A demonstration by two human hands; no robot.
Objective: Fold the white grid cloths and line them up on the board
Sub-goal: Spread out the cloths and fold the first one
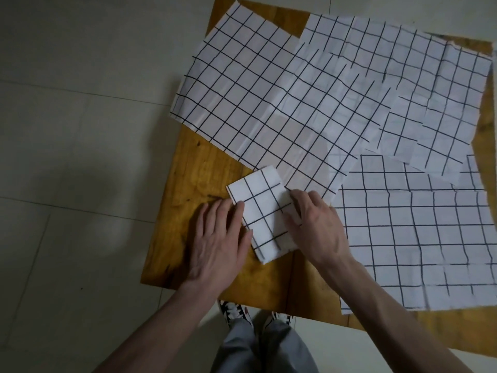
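Both hands — left [217, 238], right [314, 227] — press flat fingers on the folded cloth [265, 214]; it looks soft, light, best held by its edges.

Pale tiled floor [80, 109], grey trousers [258, 345], what look like patterned shoes [234, 312].

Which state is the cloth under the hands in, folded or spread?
Folded: the small cloth is a compact rectangle with stacked layer edges showing.
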